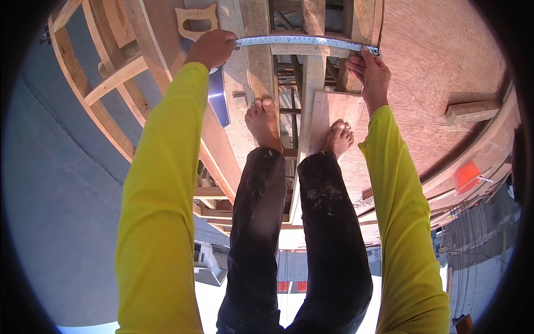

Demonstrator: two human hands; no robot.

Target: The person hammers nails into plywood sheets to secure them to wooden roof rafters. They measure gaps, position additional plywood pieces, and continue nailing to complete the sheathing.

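Observation:
A measuring tape blade [303,40] stretches level across wooden beams. My left hand [211,47] grips the tape case at its left end, over a plank. My right hand [370,69] presses the tape's hooked end against the edge of a large plywood sheet [439,72]. Both arms wear yellow sleeves. My bare feet [264,119] stand on narrow planks below the tape, with open gaps between the beams.
A handsaw with a wooden handle [196,19] and blade [218,100] lies on the planks by my left hand. A short wood block [473,111] sits on the plywood at right. An orange object [466,175] lies near the right edge. Timber framing runs left; ground lies far below.

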